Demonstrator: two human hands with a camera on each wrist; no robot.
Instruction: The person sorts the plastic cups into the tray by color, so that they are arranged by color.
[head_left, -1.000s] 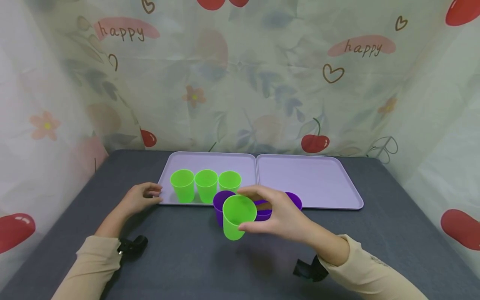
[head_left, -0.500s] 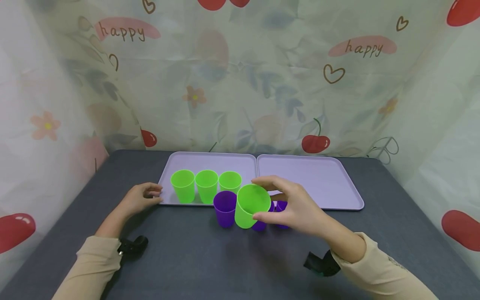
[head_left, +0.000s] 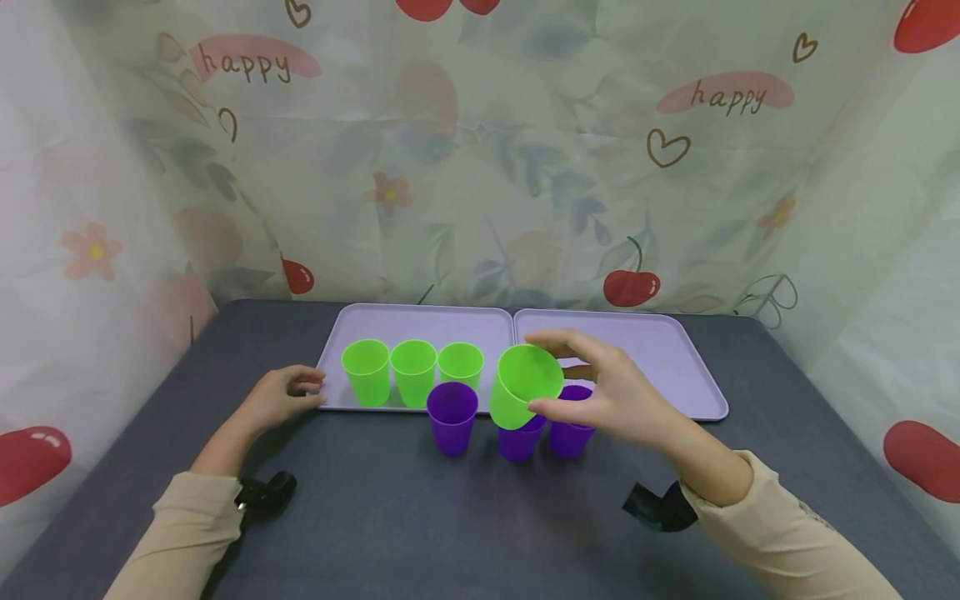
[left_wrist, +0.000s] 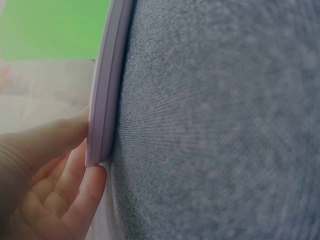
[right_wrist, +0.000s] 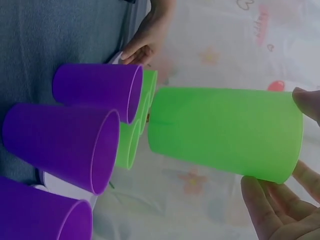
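Note:
My right hand holds a green cup by its rim, thumb on the near side and fingers on the far side. The cup is raised above the purple cups, and in the right wrist view the lifted green cup is apart from them. Three purple cups stand in front of the trays: the left one, the middle one and the right one, partly hidden. My left hand pinches the front left corner of the left tray between thumb and fingers.
Three green cups stand upright in a row on the left lilac tray. A second lilac tray adjoins it on the right. Both lie on a dark grey tablecloth, with a printed curtain behind.
My right hand has carried the green cup to the right and away from me, uncovering more of the purple cups. The left hand stays at the tray corner.

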